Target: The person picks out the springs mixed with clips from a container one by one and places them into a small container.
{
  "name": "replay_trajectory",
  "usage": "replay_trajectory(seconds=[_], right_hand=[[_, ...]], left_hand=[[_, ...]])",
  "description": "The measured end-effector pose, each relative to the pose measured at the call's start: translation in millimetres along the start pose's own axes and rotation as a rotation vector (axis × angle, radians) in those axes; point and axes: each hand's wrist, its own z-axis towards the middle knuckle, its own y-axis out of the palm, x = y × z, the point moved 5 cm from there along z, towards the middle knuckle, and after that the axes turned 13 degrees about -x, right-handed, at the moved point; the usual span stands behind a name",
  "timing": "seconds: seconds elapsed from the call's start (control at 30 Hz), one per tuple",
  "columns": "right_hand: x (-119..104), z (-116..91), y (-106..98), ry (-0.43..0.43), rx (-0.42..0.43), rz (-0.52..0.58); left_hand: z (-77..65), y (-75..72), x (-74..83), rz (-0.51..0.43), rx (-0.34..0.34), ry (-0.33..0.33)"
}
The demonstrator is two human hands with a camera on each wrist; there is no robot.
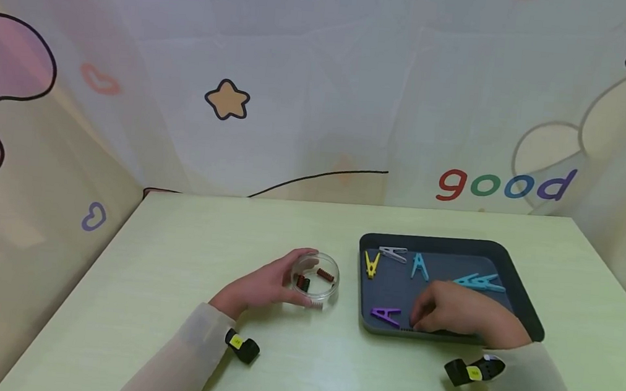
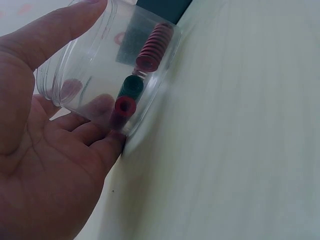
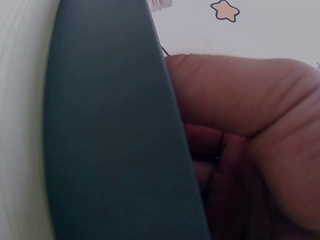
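My left hand (image 1: 266,284) grips a clear round jar (image 1: 328,296), thumb on one side and fingers around the other. Inside, red springs (image 2: 155,46) and a dark green spring (image 2: 132,86) lie at the jar's bottom. A pale ridged bit (image 1: 317,306) shows by the thumb tip. Over the dark grey tray (image 1: 524,304), my right hand (image 1: 465,311) reaches down with bent fingers, tips close inside the near wall. A small dark ridged piece (image 1: 406,329) lies right at those fingertips; I cannot tell whether they pinch it. The tray wall hides them in the right wrist view.
Plastic clothespins lie in the tray: purple (image 1: 386,315) left of the right hand, yellow (image 1: 371,265) and pale grey (image 1: 393,253) at the far left, a blue one (image 1: 420,266) near the middle, more blue (image 1: 480,281) behind the hand. A printed cloth (image 1: 310,96) hangs behind the table.
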Motion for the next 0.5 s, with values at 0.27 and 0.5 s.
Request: replay_trajectory(seconds=[0.27, 0.5], right_hand=[[-1.7, 1.1, 0.3, -0.030, -0.017, -0.008], [-3.4, 7.0, 3.2, -0.078, 0.009, -0.008]], left_hand=[[-0.4, -0.5, 0.4, -0.006, 0.000, 0.020], [0.2, 0.6, -1.0, -0.011, -0.003, 0.011]])
